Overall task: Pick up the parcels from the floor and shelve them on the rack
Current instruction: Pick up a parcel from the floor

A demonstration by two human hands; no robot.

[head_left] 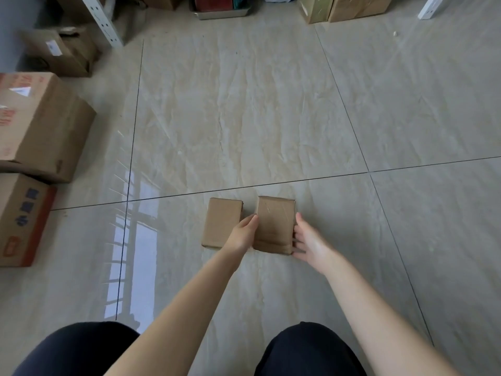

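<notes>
Two small brown cardboard parcels lie side by side on the tiled floor. The right parcel (pixel 274 223) sits between my hands. My left hand (pixel 244 234) presses against its left side, fingers slipped into the gap beside the left parcel (pixel 221 222). My right hand (pixel 307 241) is spread against its right side, fingertips touching the lower edge. The parcel still looks to rest on the floor. The rack shows only as white perforated posts, one (pixel 101 19) at the far left and one (pixel 431 6) at the far right.
Large cardboard boxes (pixel 40 123) stand along the left edge, with another (pixel 20 218) nearer me. More boxes (pixel 352 8) and a metal tray (pixel 222 13) sit under the rack at the back. My dark-trousered knees (pixel 306 348) are at the bottom.
</notes>
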